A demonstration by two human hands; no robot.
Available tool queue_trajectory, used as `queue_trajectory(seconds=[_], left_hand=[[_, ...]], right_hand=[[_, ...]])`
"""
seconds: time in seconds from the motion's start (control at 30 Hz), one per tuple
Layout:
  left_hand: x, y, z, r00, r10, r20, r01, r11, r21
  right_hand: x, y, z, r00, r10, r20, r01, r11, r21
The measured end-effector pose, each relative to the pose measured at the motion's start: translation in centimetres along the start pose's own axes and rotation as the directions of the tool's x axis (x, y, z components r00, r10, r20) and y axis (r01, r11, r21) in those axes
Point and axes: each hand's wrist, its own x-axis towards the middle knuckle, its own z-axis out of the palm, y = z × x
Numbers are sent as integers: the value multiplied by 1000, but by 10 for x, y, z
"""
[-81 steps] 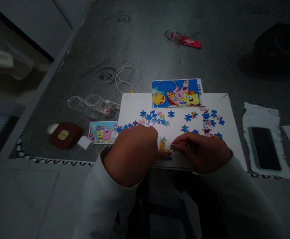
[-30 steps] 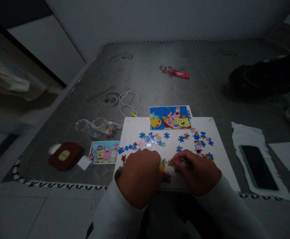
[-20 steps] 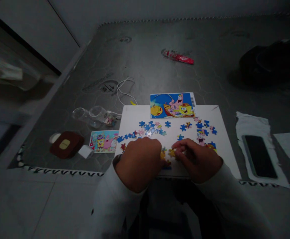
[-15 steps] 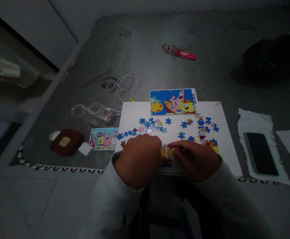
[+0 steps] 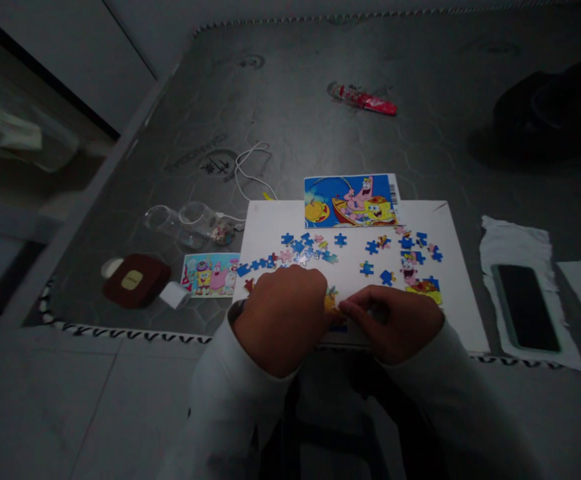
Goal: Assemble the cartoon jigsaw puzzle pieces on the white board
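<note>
A white board lies on a dark grey mat, with several loose blue and pink puzzle pieces scattered over it. A cartoon reference picture rests at the board's far edge. My left hand is curled at the board's near edge, its fingers hidden on a small joined cluster of yellow pieces. My right hand meets it there, fingers pinched together on that same cluster. A joined patch of cartoon pieces lies just right of my right hand.
Left of the board lie a second cartoon card, a white charger block, a dark red case, a clear plastic bag and a white cable. A phone rests on white paper at the right. A red wrapper lies far back.
The camera has tilted up and down, shifting the scene. Both hands stay together at the board's near edge, working the yellow cluster; my right hand's fingers have closed in on it.
</note>
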Motion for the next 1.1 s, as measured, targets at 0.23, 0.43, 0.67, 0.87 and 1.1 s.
queue_trajectory(seconds=[0.23, 0.43, 0.67, 0.87, 1.1], left_hand=[[-1, 1, -1, 1000, -2, 2, 2, 1000, 0], [-2, 0, -2, 1000, 0, 2, 0, 1000, 6], [-1, 0, 1, 1000, 6, -10, -6, 1000, 4], [-1, 2, 1, 1000, 5, -16, -5, 1000, 3], [0, 1, 1, 1000, 9, -29, -9, 1000, 1]], right_hand=[[0, 10, 3, 998, -13, 63, 18, 996, -90], [1, -1, -1, 999, 31, 36, -28, 996, -85], [1, 6, 5, 996, -6, 86, 18, 989, -147], [3, 5, 4, 995, -35, 99, 50, 986, -157], [2, 6, 4, 994, -55, 93, 72, 979, -189]])
